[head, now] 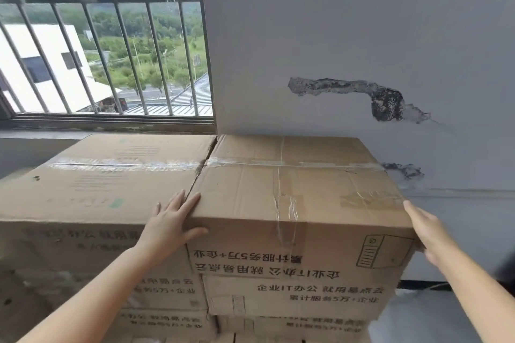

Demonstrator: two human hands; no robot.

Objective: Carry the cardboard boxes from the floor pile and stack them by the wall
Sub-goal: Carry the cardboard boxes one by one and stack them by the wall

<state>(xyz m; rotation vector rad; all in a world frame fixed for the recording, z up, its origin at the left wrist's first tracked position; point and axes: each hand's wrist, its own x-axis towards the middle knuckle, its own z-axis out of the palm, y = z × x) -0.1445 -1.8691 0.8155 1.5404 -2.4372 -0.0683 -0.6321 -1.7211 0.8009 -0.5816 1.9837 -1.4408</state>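
Two stacks of cardboard boxes are seen side by side against a grey wall (348,36), just below a barred window (106,36). The top right box (292,198) is set on the right stack, its far edge touching the wall and its left side touching the top left box (106,184). Its lid is sealed with clear tape, and its front face is printed with upside-down Chinese characters and a drawing of a computer tower. Beneath it a second printed box (301,298) is seen, and part of a third below that.

The left hand (172,220) is laid over the near left corner of the top right box, fingers straight and spread along the top edge, the thumb pressed flat on the front face. The right hand (429,231) is held flat against the box's right side near the front corner, fingers extended; nothing is gripped by either.

A patch of broken plaster (362,95) is exposed on the wall above the boxes. Through the bars, a white building (47,64) and green hills are visible.
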